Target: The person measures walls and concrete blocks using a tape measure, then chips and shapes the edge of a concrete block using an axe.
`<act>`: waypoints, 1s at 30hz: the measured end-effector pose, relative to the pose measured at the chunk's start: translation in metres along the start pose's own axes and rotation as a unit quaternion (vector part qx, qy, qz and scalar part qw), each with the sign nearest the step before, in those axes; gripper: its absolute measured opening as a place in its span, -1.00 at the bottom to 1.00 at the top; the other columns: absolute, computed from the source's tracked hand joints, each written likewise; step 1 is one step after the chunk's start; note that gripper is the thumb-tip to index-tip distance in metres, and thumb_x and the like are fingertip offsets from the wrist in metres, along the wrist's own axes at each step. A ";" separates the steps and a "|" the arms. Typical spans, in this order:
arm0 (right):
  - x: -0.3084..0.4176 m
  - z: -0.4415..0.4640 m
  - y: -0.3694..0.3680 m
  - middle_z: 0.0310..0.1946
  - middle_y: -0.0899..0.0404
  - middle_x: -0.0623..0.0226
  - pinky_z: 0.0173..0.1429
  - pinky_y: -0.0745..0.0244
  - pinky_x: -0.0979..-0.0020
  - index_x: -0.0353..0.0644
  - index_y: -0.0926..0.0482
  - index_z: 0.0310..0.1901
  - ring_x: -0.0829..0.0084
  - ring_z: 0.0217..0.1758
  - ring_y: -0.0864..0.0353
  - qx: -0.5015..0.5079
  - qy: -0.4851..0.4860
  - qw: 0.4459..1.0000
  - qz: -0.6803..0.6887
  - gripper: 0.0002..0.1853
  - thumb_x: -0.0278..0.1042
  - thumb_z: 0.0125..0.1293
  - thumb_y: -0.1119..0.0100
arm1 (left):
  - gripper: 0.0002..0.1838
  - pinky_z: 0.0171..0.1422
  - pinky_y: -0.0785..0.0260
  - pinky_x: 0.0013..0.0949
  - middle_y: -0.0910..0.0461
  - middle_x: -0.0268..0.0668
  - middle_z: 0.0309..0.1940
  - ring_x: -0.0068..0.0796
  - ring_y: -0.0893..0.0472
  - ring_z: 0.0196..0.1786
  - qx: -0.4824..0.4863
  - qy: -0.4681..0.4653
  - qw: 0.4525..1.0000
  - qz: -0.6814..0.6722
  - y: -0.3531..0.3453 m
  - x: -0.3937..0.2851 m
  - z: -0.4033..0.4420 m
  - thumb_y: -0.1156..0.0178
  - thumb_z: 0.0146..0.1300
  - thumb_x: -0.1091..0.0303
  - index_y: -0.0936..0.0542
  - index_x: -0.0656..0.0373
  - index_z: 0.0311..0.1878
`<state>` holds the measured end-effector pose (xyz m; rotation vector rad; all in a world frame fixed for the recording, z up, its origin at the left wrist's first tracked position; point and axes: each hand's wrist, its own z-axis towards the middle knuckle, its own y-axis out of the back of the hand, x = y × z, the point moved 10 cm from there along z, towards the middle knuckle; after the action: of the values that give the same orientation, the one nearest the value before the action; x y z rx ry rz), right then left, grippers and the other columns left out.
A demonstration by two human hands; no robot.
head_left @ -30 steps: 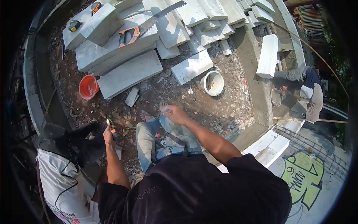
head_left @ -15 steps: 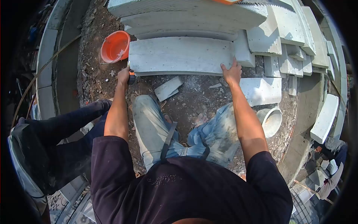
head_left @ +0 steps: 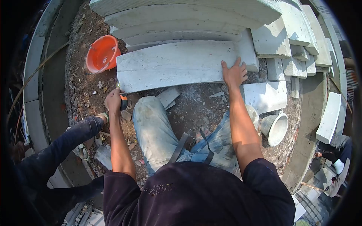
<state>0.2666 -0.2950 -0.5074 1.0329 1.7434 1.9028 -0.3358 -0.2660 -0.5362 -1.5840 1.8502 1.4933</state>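
A long white concrete block (head_left: 169, 67) lies in front of me, its left end nearer to me than before. My left hand (head_left: 113, 101) is closed around an orange and black tape measure (head_left: 123, 102) just below the block's near left corner. A short bit of yellow tape shows between that hand and the corner. Flat on the block's right end rests my right hand (head_left: 234, 73), fingers spread. Its palm is turned down, and nothing is gripped in it.
An orange bucket (head_left: 102, 54) stands left of the block. More blocks (head_left: 173, 24) are stacked behind it and to the right (head_left: 269, 37). A white bucket (head_left: 275, 129) lies tilted at right, near a short block (head_left: 264, 96). Another person's leg (head_left: 71, 137) is at left.
The block's left end has swung toward me, and my left hand has come down and left with the tape measure. The other person's foot has come into view at left.
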 end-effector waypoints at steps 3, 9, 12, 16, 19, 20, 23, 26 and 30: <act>0.050 -0.020 0.044 0.43 -0.22 -0.20 0.50 -0.08 -0.16 -0.17 -0.45 0.39 -0.17 0.50 -0.19 -0.117 0.140 0.982 0.048 -0.31 -0.03 0.29 -0.34 | -0.56 -0.26 -0.31 -0.38 -0.57 -0.35 -0.50 -0.57 -0.47 -0.42 0.041 -0.132 0.986 0.092 -0.021 -0.083 -0.039 -0.13 0.46 0.07 -0.69 0.30 -0.32; 0.192 -0.139 0.046 -0.29 -0.71 0.07 -0.03 -0.57 0.21 -0.25 -0.70 -0.09 0.12 -0.20 -0.72 0.347 0.256 0.805 0.407 -0.73 -0.24 0.31 -0.26 | -0.60 -0.28 -0.36 -0.40 -0.58 -0.38 -0.54 -0.63 -0.49 -0.41 0.402 -0.187 0.887 0.126 -0.166 -0.146 -0.119 -0.15 0.48 0.15 -0.70 0.33 -0.32; 0.174 -0.141 0.007 -0.41 -0.72 0.20 -0.25 -0.53 0.29 -0.30 -0.70 -0.25 0.38 -0.37 -0.67 0.360 0.195 0.794 0.449 -0.82 -0.33 0.32 -0.27 | -0.61 -0.30 -0.37 -0.41 -0.58 -0.38 -0.57 -0.61 -0.50 -0.44 0.438 -0.178 0.865 0.171 -0.173 -0.151 -0.123 -0.19 0.45 0.13 -0.72 0.31 -0.30; 0.159 -0.163 -0.023 -0.42 -0.68 0.34 -0.31 -0.58 0.44 -0.28 -0.69 -0.25 0.56 -0.38 -0.63 0.481 0.161 0.731 0.457 -0.88 -0.40 0.33 -0.30 | -0.65 -0.30 -0.35 -0.43 -0.58 -0.41 -0.55 -0.63 -0.49 -0.44 0.468 -0.174 0.853 0.154 -0.173 -0.128 -0.125 -0.20 0.44 0.14 -0.72 0.27 -0.30; 0.147 -0.142 -0.023 -0.40 -0.65 0.39 -0.32 -0.64 0.49 -0.27 -0.67 -0.23 0.60 -0.40 -0.61 0.456 0.126 0.723 0.503 -0.91 -0.43 0.34 -0.29 | -0.69 -0.29 -0.36 -0.45 -0.60 -0.43 -0.51 -0.65 -0.49 -0.43 0.487 -0.166 0.849 0.118 -0.163 -0.123 -0.113 -0.23 0.43 0.18 -0.71 0.27 -0.27; 0.134 -0.123 -0.015 -0.40 -0.63 0.41 -0.32 -0.67 0.51 -0.27 -0.67 -0.21 0.61 -0.40 -0.61 0.411 0.105 0.749 0.509 -0.92 -0.45 0.35 -0.29 | -0.71 -0.28 -0.37 -0.46 -0.61 -0.44 -0.49 -0.65 -0.50 -0.43 0.488 -0.154 0.853 0.105 -0.155 -0.119 -0.107 -0.25 0.42 0.20 -0.71 0.27 -0.26; 0.100 -0.076 -0.004 -0.42 -0.59 0.43 -0.34 -0.69 0.51 -0.27 -0.66 -0.21 0.62 -0.41 -0.57 0.355 0.050 0.751 0.555 -0.93 -0.47 0.34 -0.30 | -0.75 -0.23 -0.42 -0.48 -0.65 -0.40 -0.44 -0.65 -0.54 -0.39 0.465 -0.171 0.866 0.068 -0.133 -0.127 -0.077 -0.32 0.38 0.25 -0.73 0.29 -0.19; 0.091 -0.070 0.009 -0.45 -0.55 0.43 -0.36 -0.71 0.49 -0.26 -0.65 -0.19 0.64 -0.44 -0.53 0.346 0.054 0.764 0.541 -0.93 -0.52 0.32 -0.31 | -0.73 -0.19 -0.45 -0.48 -0.70 -0.39 -0.44 -0.64 -0.61 -0.34 0.449 -0.206 0.858 0.141 -0.128 -0.140 -0.067 -0.37 0.34 0.20 -0.77 0.27 -0.23; 0.094 -0.048 0.005 -0.43 -0.51 0.42 -0.31 -0.73 0.46 -0.25 -0.63 -0.14 0.63 -0.43 -0.50 0.286 0.039 0.786 0.546 -0.89 -0.55 0.31 -0.30 | -0.65 -0.33 -0.40 -0.41 -0.65 -0.42 -0.58 -0.65 -0.54 -0.47 0.387 -0.235 0.870 0.196 -0.109 -0.151 -0.028 -0.39 0.32 0.10 -0.78 0.26 -0.27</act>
<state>0.1705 -0.2638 -0.4759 2.6861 2.0070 1.9271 -0.1780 -0.1897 -0.4664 -0.4462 2.1189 0.9148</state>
